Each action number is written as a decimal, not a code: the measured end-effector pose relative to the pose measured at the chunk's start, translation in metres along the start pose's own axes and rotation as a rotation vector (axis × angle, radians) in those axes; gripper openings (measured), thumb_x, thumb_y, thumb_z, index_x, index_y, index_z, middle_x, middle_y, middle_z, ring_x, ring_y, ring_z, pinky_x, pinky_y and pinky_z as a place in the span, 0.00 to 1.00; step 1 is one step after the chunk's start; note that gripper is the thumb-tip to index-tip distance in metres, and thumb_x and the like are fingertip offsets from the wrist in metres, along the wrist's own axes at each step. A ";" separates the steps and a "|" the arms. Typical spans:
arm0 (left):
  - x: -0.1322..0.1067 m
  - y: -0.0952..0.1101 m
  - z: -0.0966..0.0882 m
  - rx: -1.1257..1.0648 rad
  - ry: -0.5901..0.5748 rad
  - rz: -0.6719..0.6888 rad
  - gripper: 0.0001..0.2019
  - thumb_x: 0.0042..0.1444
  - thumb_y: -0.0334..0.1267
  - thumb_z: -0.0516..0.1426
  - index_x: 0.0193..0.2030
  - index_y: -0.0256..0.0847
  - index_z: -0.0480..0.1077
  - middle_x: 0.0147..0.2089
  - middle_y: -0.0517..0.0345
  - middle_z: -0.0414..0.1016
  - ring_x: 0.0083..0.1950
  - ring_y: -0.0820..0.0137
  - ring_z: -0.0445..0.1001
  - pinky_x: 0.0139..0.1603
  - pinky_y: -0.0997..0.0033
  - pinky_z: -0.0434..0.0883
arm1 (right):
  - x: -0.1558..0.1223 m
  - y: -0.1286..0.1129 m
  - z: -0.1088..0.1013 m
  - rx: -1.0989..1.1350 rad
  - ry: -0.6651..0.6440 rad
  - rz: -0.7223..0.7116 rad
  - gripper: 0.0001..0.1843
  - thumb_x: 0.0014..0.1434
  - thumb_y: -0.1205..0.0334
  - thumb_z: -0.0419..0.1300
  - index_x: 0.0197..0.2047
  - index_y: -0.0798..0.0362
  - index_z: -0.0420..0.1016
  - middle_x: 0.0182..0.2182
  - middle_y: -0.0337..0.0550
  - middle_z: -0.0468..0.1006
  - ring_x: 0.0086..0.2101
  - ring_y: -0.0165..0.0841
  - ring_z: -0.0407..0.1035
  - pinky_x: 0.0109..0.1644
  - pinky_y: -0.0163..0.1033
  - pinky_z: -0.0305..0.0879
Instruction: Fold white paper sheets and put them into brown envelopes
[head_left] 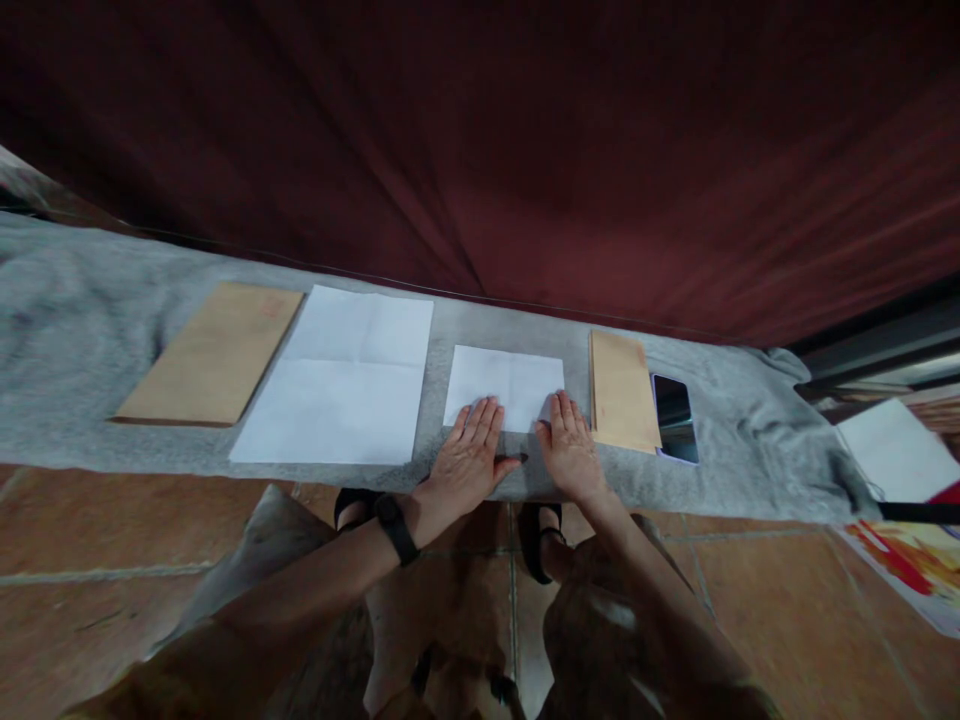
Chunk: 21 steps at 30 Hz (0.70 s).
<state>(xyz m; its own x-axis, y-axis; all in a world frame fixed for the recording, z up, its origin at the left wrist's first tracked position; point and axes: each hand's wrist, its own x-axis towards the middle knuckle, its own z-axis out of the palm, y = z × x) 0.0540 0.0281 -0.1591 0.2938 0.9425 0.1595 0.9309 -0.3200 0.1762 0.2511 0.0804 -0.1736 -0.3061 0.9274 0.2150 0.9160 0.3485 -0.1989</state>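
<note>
i see small white sheet at frame center; left hand flat, fingers extended, thumb splayed, on its lower edge; right hand flat at lower-right corner, gripping nothing.

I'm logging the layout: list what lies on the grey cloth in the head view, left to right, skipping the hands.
Large brown envelope, large creased white sheet, smaller white sheet, smaller brown envelope, dark-screened phone.

Left grip palm down, thumb spread, right grip palm down, forearms angled inward
</note>
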 end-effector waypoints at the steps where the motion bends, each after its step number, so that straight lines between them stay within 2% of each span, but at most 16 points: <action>1: 0.000 0.000 0.001 -0.004 -0.001 -0.004 0.40 0.67 0.55 0.51 0.74 0.24 0.49 0.77 0.32 0.47 0.79 0.52 0.43 0.77 0.46 0.48 | 0.001 0.001 0.000 0.012 0.006 0.017 0.32 0.72 0.57 0.45 0.73 0.65 0.53 0.71 0.64 0.57 0.70 0.50 0.52 0.69 0.59 0.56; 6: 0.000 0.001 0.002 0.004 0.010 -0.011 0.40 0.67 0.57 0.50 0.74 0.24 0.50 0.78 0.33 0.46 0.79 0.53 0.42 0.78 0.48 0.47 | 0.016 0.006 -0.009 0.047 0.002 0.105 0.34 0.69 0.56 0.49 0.73 0.65 0.55 0.67 0.69 0.64 0.64 0.55 0.60 0.66 0.63 0.58; 9: 0.000 0.002 0.002 0.008 0.002 -0.016 0.40 0.67 0.57 0.49 0.74 0.23 0.51 0.78 0.33 0.46 0.79 0.52 0.42 0.78 0.48 0.46 | 0.026 0.006 -0.017 0.056 -0.006 0.161 0.34 0.68 0.56 0.51 0.71 0.65 0.57 0.61 0.68 0.70 0.59 0.54 0.66 0.64 0.59 0.61; 13: 0.000 0.003 0.001 0.012 -0.009 -0.028 0.41 0.67 0.57 0.50 0.74 0.23 0.51 0.77 0.33 0.46 0.79 0.52 0.42 0.78 0.47 0.46 | 0.036 0.003 -0.023 0.112 -0.018 0.243 0.32 0.67 0.55 0.53 0.69 0.65 0.62 0.54 0.66 0.75 0.52 0.51 0.72 0.56 0.52 0.69; 18: 0.001 0.005 -0.001 0.022 -0.016 -0.036 0.40 0.67 0.57 0.48 0.74 0.24 0.52 0.77 0.33 0.48 0.79 0.52 0.44 0.78 0.47 0.45 | 0.043 0.000 -0.028 0.154 -0.091 0.386 0.26 0.65 0.54 0.56 0.62 0.59 0.70 0.43 0.56 0.81 0.45 0.45 0.76 0.50 0.45 0.71; 21: 0.002 0.006 -0.003 0.019 -0.027 -0.040 0.40 0.67 0.57 0.48 0.73 0.23 0.53 0.77 0.33 0.49 0.79 0.53 0.45 0.78 0.48 0.45 | 0.046 0.003 -0.029 0.290 -0.118 0.429 0.23 0.66 0.50 0.56 0.56 0.56 0.74 0.39 0.51 0.82 0.41 0.41 0.77 0.47 0.43 0.72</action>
<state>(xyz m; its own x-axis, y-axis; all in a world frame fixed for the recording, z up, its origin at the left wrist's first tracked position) 0.0596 0.0274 -0.1545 0.2618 0.9568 0.1262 0.9459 -0.2803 0.1631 0.2476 0.1199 -0.1370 0.0378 0.9981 -0.0493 0.8611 -0.0576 -0.5052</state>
